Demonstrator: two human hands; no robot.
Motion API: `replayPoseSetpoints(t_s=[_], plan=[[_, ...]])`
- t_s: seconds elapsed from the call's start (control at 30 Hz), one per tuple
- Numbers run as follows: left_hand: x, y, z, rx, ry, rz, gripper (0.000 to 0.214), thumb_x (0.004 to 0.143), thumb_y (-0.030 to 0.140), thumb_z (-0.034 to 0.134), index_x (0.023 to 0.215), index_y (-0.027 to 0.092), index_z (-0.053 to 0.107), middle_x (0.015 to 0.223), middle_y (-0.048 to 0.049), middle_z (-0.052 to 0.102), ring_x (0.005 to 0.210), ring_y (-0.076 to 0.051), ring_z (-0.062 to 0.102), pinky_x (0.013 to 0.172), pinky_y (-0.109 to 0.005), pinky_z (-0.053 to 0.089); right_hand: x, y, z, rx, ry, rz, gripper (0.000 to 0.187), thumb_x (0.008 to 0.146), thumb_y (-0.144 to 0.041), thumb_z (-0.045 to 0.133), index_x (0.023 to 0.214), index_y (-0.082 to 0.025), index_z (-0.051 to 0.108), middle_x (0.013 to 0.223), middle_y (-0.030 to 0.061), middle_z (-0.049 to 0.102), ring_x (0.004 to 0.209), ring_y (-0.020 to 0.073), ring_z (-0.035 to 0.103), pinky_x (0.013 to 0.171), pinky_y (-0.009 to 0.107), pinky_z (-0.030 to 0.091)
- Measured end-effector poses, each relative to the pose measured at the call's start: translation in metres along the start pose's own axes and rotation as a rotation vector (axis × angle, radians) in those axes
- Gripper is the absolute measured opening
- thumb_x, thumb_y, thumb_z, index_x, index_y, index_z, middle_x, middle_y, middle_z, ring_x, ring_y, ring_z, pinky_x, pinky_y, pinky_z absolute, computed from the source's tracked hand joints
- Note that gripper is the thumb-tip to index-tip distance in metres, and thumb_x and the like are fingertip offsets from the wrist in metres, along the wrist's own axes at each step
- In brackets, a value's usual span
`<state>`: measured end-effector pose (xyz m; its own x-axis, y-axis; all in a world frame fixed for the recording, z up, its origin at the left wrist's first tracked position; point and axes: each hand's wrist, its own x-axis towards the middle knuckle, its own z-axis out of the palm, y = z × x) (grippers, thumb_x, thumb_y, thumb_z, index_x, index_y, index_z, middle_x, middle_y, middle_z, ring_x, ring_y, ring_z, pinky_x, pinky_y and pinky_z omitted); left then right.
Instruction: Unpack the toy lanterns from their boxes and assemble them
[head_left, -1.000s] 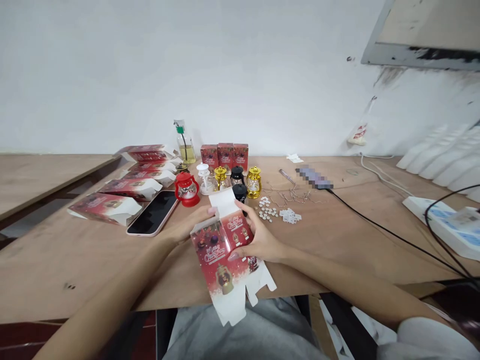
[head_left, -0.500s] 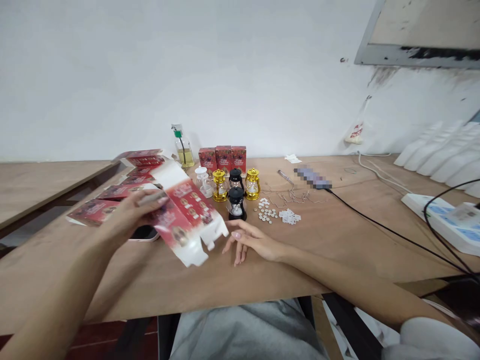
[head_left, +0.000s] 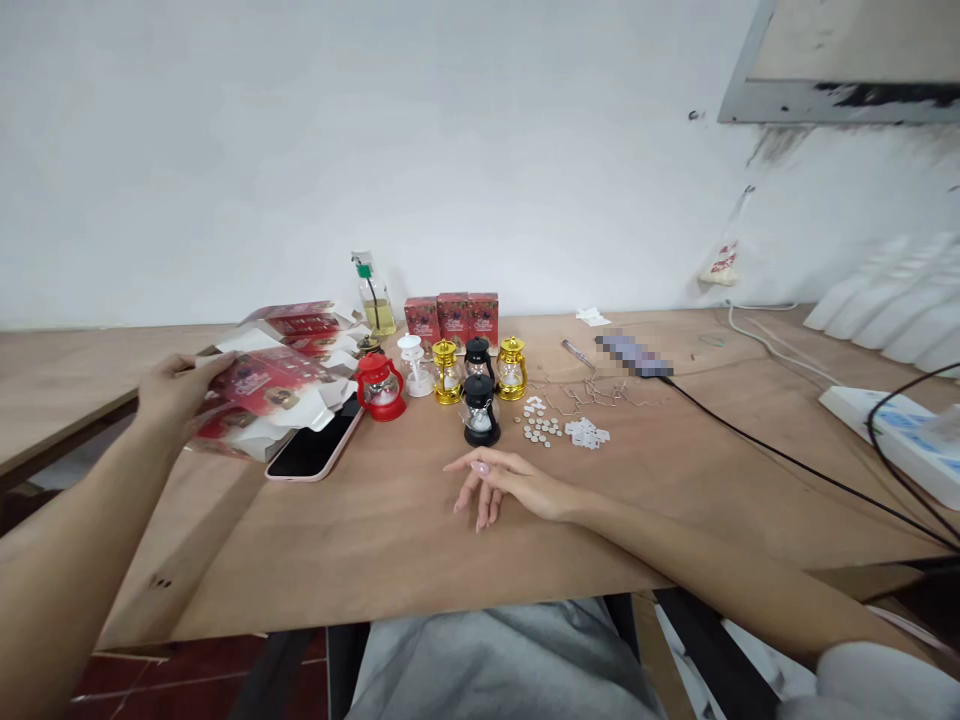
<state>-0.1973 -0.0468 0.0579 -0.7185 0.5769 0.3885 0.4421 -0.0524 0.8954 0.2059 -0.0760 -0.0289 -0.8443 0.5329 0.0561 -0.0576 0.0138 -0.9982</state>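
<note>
At the left, my left hand (head_left: 180, 390) grips a red and white cardboard box (head_left: 274, 385), its end flaps open, over other red boxes (head_left: 300, 320) lying there. My right hand (head_left: 506, 485) rests on the table with its fingers spread and holds nothing. Just beyond it stands a black lantern (head_left: 480, 415). Behind are a red lantern (head_left: 381, 388), a white lantern (head_left: 414, 368), gold lanterns (head_left: 446, 372) and another black one. Under the held box's right end lies a phone (head_left: 315, 448) in a pink case.
Three closed red boxes (head_left: 453, 320) stand near the wall beside a pump bottle (head_left: 375, 300) of yellow liquid. Button cells (head_left: 541, 431), white tabs (head_left: 587, 433), thin wires (head_left: 592, 392) and a screwdriver (head_left: 577, 353) lie right of the lanterns. A black cable (head_left: 787, 460) runs past a power strip (head_left: 892, 440).
My left hand has carried the box leftward, from the middle to above the other boxes. The red lantern and the phone now show. My right hand stays about where it was.
</note>
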Motion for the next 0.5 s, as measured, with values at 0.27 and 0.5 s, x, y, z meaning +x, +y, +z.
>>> replayPoseSetpoints(t_s=[0.27,0.5], plan=[[-0.01,0.028,0.005,-0.001,0.151,-0.237,0.031,0.057,0.008,0.077,0.056,0.012,0.047,0.043,0.0095,0.046,0.044,-0.006,0.043,0.039,-0.015,0.036,0.0,0.001,-0.001,0.009,0.0,0.009,0.049,0.087,-0.057,0.043,0.113,-0.016,0.052,0.089,0.0065,0.066,0.059,0.0091,0.064,0.051,0.019,0.047],[-0.037,0.051,-0.006,0.112,0.223,0.12,0.014,0.063,0.011,0.071,0.065,0.01,0.057,0.051,0.0081,0.049,0.051,-0.006,0.045,0.047,-0.015,0.035,0.0,0.0,0.0,0.013,0.0,0.02,0.045,0.084,-0.05,0.055,0.114,-0.017,0.049,0.093,0.0053,0.065,0.06,0.0074,0.062,0.052,0.018,0.048]])
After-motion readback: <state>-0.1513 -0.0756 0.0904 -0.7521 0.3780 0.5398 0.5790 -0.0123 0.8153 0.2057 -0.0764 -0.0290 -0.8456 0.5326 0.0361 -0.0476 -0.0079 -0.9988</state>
